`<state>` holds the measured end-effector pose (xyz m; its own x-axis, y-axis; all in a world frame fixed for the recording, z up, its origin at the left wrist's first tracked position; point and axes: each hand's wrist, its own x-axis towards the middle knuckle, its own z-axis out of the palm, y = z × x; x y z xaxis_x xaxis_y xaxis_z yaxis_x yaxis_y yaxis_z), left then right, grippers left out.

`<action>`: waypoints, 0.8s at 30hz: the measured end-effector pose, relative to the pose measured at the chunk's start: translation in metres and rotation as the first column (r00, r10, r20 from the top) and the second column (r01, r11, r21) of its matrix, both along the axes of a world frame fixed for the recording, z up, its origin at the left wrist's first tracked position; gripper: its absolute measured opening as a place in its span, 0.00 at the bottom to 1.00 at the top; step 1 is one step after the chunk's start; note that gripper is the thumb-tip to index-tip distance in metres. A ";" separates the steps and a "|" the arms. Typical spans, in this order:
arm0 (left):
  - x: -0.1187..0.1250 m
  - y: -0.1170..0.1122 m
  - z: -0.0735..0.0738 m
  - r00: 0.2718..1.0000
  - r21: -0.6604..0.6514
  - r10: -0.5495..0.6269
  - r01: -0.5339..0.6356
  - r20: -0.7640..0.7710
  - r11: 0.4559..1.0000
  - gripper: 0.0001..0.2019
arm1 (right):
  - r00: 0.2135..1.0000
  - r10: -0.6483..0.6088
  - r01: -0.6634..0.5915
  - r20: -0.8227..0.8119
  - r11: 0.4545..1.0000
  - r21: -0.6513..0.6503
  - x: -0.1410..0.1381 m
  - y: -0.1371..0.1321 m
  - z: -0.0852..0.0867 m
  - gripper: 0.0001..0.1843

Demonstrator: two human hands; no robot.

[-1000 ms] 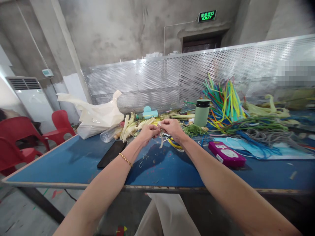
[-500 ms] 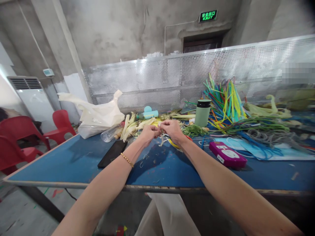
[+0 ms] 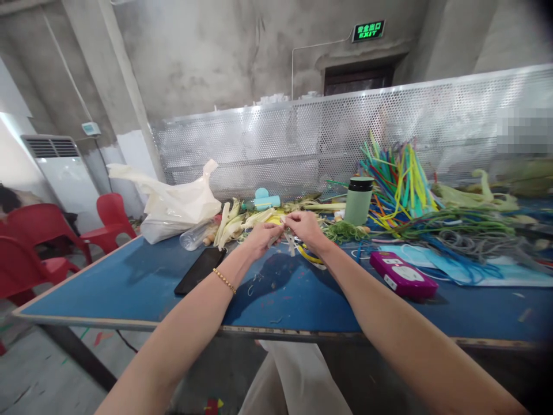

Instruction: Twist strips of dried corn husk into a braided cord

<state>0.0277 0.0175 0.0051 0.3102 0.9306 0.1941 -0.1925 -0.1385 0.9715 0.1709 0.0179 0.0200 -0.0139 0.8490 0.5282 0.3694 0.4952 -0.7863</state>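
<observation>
Both my hands meet above the middle of the blue table (image 3: 129, 288). My left hand (image 3: 261, 237) and my right hand (image 3: 305, 226) each pinch a pale strip of corn husk (image 3: 288, 241) held between them, fingers closed. Its loose ends hang down towards a yellow band (image 3: 313, 257) on the table. A gold bead bracelet (image 3: 223, 280) sits on my left wrist. More corn husks (image 3: 233, 222) lie just behind my hands.
A black phone (image 3: 199, 270) lies left of my arms, a magenta box (image 3: 402, 281) to the right. Behind stand a green flask (image 3: 358, 200), colourful plastic strips (image 3: 400, 181), coiled cords (image 3: 458, 236), a white bag (image 3: 173, 202) and a perforated metal screen (image 3: 302, 138). Red chairs (image 3: 26, 248) stand at left.
My hands stay together, working the husk strip with small finger shifts. The view has drifted slightly, so everything sits a little lower and to the right.
</observation>
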 end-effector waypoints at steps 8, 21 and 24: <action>-0.008 0.004 0.006 0.986 -0.086 0.074 -0.061 0.150 0.994 0.06 | 0.970 -0.172 0.148 0.172 0.979 0.142 0.010 0.002 0.005 0.11; -0.008 0.000 0.006 0.995 0.049 0.041 -0.046 0.095 0.998 0.09 | 0.973 0.231 -0.224 0.025 0.961 -0.165 0.005 -0.008 0.005 0.07; -0.007 -0.001 0.007 0.993 0.064 0.036 -0.044 0.116 0.997 0.09 | 0.970 0.242 -0.243 -0.026 0.958 -0.155 0.005 -0.009 0.005 0.07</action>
